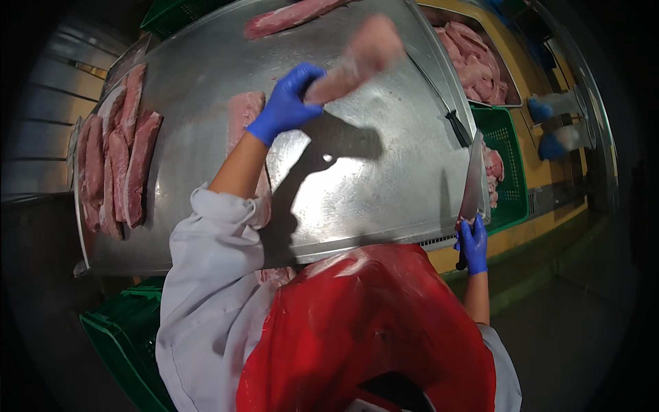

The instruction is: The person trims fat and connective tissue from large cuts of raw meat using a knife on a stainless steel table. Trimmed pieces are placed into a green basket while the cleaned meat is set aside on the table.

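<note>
My left hand (292, 99), in a blue glove, is closed around one end of a piece of pale pink meat (364, 58). That piece is lifted over the steel table (405, 158), its far end blurred. At the table's right edge, my blue-gloved right hand (473, 244) grips a knife (472, 180) with the blade pointing away from me. A long strip of meat (246, 113) lies on the table, partly covered by my left forearm. Another long piece (295, 16) rests at the far edge.
Several long meat strips (117, 158) are piled at the table's left. A sharpening steel with a black handle (458, 129) lies along the right edge. Beyond stand a tray of meat pieces (473, 62) and a green crate (511, 206) holding scraps. Another green crate (120, 329) sits lower left. Another person's blue-gloved hands (549, 145) show far right.
</note>
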### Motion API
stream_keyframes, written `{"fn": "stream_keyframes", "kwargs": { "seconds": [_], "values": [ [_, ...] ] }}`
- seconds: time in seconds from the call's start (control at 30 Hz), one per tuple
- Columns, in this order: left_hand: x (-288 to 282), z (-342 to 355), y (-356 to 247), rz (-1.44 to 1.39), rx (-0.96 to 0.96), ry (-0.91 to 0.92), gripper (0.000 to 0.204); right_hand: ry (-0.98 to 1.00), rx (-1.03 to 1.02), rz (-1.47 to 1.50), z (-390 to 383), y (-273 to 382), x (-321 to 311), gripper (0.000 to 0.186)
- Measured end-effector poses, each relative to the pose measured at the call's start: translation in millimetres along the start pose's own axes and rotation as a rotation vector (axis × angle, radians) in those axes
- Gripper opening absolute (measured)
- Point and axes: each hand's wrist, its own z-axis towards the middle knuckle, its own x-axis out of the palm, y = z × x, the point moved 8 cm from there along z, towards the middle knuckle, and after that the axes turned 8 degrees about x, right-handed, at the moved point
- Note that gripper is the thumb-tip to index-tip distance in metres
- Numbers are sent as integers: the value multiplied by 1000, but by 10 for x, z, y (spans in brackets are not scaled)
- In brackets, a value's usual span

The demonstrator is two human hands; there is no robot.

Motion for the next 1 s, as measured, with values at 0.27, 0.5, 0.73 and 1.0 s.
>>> {"fn": "stream_keyframes", "kwargs": {
  "seconds": [0.27, 0.5, 0.73, 1.0],
  "values": [
    [1548, -859, 534, 609, -129, 152, 60, 131, 67, 125, 735, -364, 112, 44],
    [2151, -726, 1190, 774, -412, 169, 71, 328, 58, -34, 2048, 361, 1572, 88],
    [2170, -633, 1060, 754, -285, 279, 67, 433, 90, -91, 2076, 610, 2032, 84],
    [2128, -592, 1102, 688, -211, 299, 67, 525, 77, -115, 2410, 748, 2144, 82]
  ]
}}
